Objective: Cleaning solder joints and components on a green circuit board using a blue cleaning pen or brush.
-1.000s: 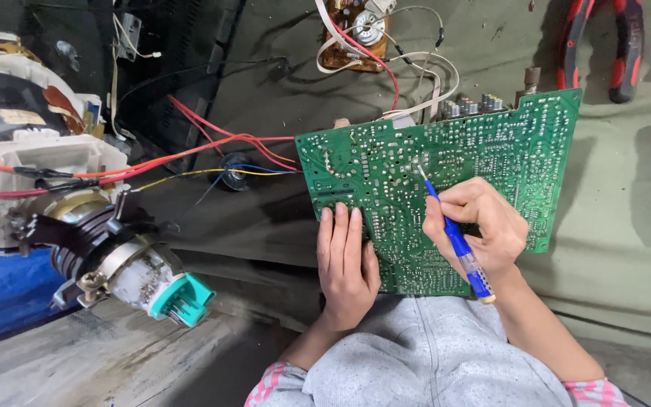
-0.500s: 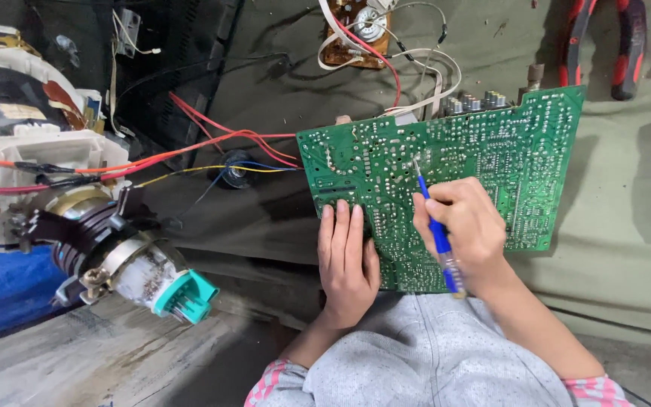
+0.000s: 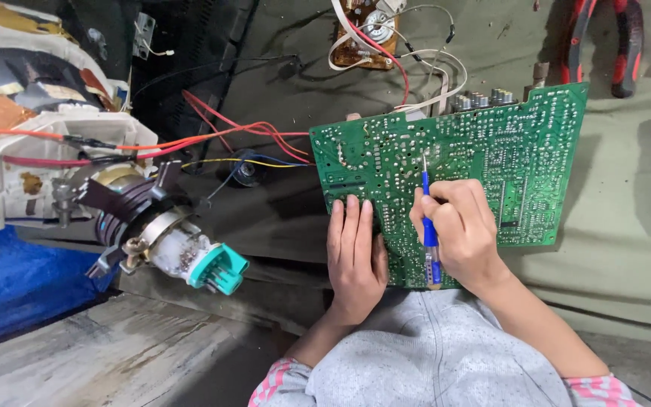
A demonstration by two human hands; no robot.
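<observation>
A large green circuit board rests solder side up on my lap, tilted toward me. My left hand lies flat on its lower left corner with fingers together, steadying it. My right hand grips a blue-handled screwdriver like a pen. The thin metal tip touches the solder joints near the board's middle. Red, white and yellow wires run from the board's top and left edges.
A tube neck with a teal socket and a coil yoke lies at left beside a white frame. A small brown board sits at top. Red-handled pliers lie at top right on the olive cloth.
My right hand has turned the screwdriver from slanted to nearly upright and shifted slightly left on the board. The left hand stays in place. The view has shifted a little to the left.
</observation>
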